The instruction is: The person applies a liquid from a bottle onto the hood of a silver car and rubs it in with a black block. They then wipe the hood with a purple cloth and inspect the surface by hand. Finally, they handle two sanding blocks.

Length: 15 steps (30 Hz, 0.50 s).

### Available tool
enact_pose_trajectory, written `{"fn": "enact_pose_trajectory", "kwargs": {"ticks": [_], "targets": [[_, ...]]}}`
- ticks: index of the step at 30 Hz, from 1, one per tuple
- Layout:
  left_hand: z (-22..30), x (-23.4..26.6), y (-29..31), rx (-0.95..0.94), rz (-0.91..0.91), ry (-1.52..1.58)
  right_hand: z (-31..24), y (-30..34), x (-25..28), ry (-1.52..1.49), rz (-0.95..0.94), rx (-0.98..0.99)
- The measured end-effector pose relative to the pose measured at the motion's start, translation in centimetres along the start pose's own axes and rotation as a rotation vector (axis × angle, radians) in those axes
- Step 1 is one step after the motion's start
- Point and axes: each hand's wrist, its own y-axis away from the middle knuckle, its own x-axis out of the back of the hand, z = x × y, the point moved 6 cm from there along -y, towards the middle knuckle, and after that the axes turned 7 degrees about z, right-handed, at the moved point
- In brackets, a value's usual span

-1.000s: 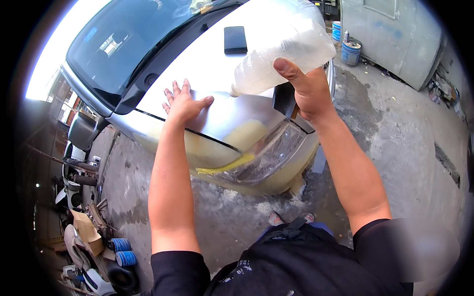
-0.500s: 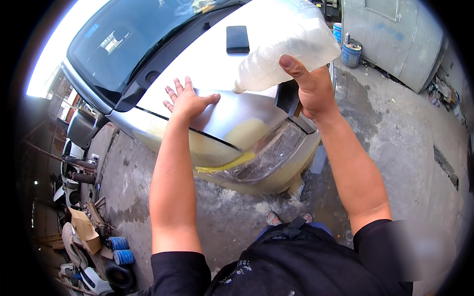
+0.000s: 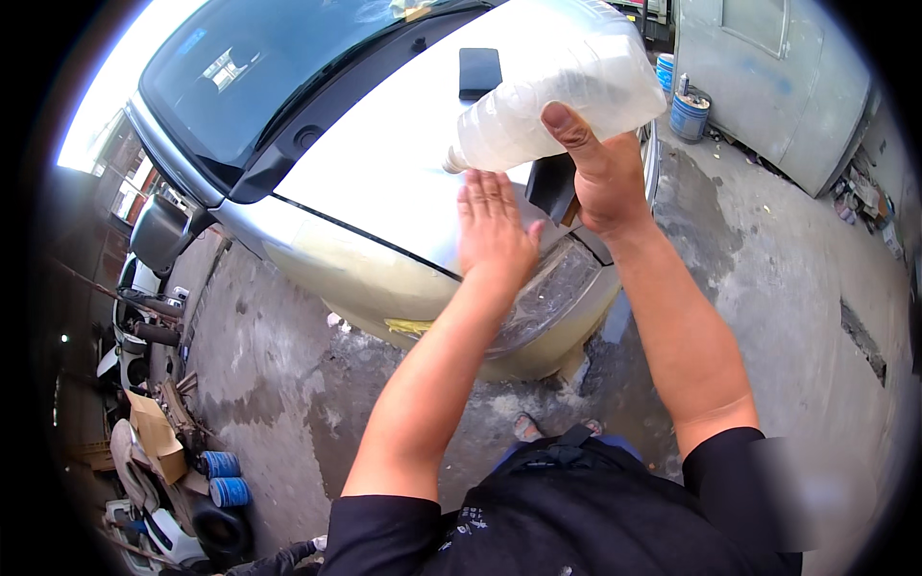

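A clear plastic bottle (image 3: 547, 110) tilts mouth-down over the silver hood (image 3: 375, 182) of a car, grasped in a person's right hand (image 3: 612, 187), thumb along its side and the other fingers largely hidden. The left hand (image 3: 495, 230) lies flat and holds nothing, fingertips just beside the bottle's mouth; whether the palm touches the metal, or any liquid runs, cannot be told. The work appears to be wetting and wiping the panel, best done with a low, steady tilt, a flat palm and light, even strokes, pouring away from the dark case (image 3: 479, 74) near the bottle. Below sits the headlight (image 3: 549, 293); beyond, a blue bucket (image 3: 689, 119) stands on the concrete floor (image 3: 768, 259).
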Motion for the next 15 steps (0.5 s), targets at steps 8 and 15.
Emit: {"fn": "enact_pose_trajectory", "kwargs": {"ticks": [8,15], "targets": [[-0.7,1.2,4.5,-0.327,-0.033,0.046,-0.2,-0.2,0.0,0.058,-0.033,0.03],[-5.4,2.8,2.2,-0.109,0.005,0.023,-0.3,-0.4,1.2,0.024,0.021,0.058]]}}
